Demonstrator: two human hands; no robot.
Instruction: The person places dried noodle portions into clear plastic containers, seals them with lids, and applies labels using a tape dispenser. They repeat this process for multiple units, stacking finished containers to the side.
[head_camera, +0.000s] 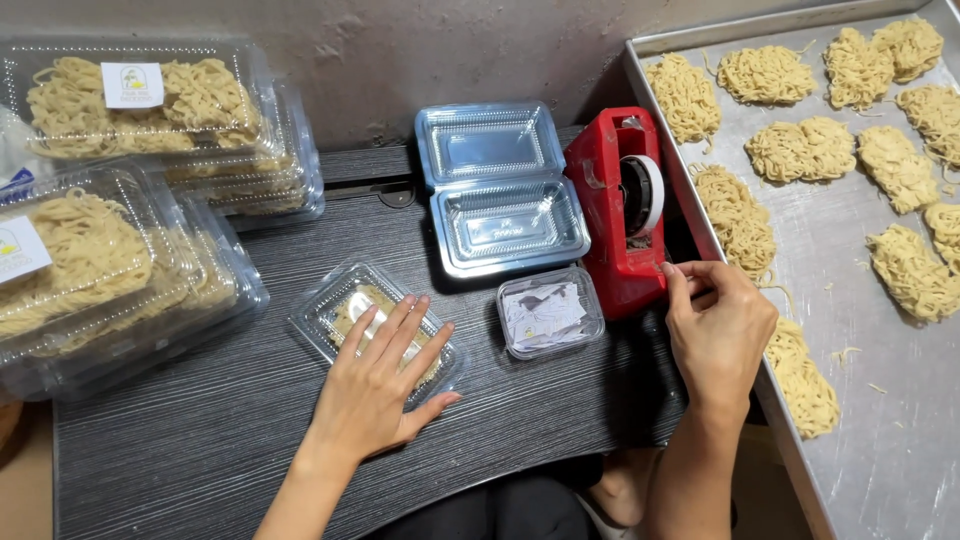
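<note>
With the left hand flat on the noodle box and the right hand pinching tape at the red dispenser at three o'clock, the strip could curl and stick to itself.

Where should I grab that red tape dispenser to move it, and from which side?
Probably take the red tape dispenser by its long flat flanks, coming down from above across the middle. The tape roll sits in its open top and the cutter end faces the right hand, so avoid that end. The open empty tray sits close on its left, so fingers must slip between them.
</note>
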